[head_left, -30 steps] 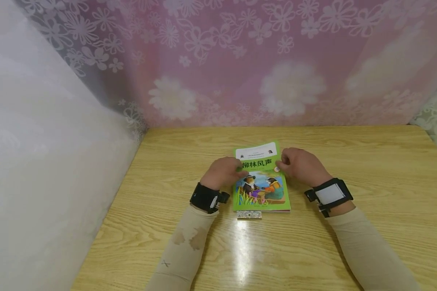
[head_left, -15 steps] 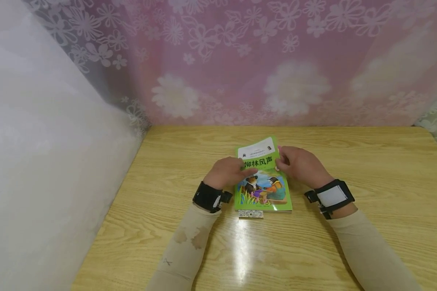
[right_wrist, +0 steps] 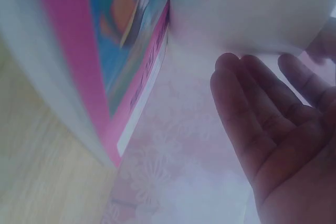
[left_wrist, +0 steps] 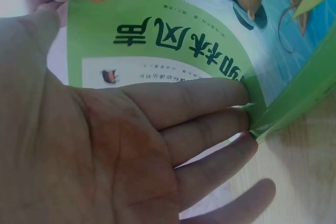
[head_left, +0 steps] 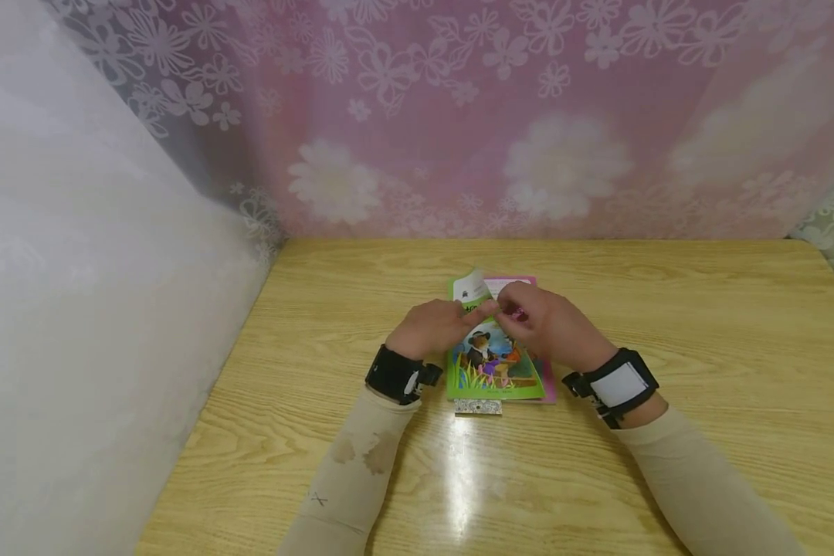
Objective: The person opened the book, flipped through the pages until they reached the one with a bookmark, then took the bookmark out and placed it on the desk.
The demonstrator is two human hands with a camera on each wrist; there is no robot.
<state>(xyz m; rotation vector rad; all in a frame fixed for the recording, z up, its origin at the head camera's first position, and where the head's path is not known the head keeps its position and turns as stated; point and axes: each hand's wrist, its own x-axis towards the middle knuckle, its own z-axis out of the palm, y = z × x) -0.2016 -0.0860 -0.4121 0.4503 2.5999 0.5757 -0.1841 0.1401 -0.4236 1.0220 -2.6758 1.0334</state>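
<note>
A green paperback book [head_left: 493, 378] with Chinese characters and cartoon animals lies on the table. Its front cover [left_wrist: 173, 24] bends up and leftward, baring a pink-bordered first page [right_wrist: 105, 103]. My right hand [head_left: 563, 328] pinches the cover's right edge near the top; in the right wrist view its fingers [right_wrist: 231, 93] are behind the lifted sheet. On the book's left side is my left hand [head_left: 434, 328], its thumb reaching over the cover to the right fingertips. In the left wrist view the straight left fingers [left_wrist: 194, 95] touch the cover near the spine.
A patterned pale strip [head_left: 478, 407] with a dark dot sticks out under the book's near edge. The wood-grain table [head_left: 320, 309] meets a pink floral curtain [head_left: 417, 154] at the back and a white sheet [head_left: 111, 309] on the left.
The right hand has moved left with the cover's edge, and the cover now curls up off the pink page. The left thumb has extended further right over the cover.
</note>
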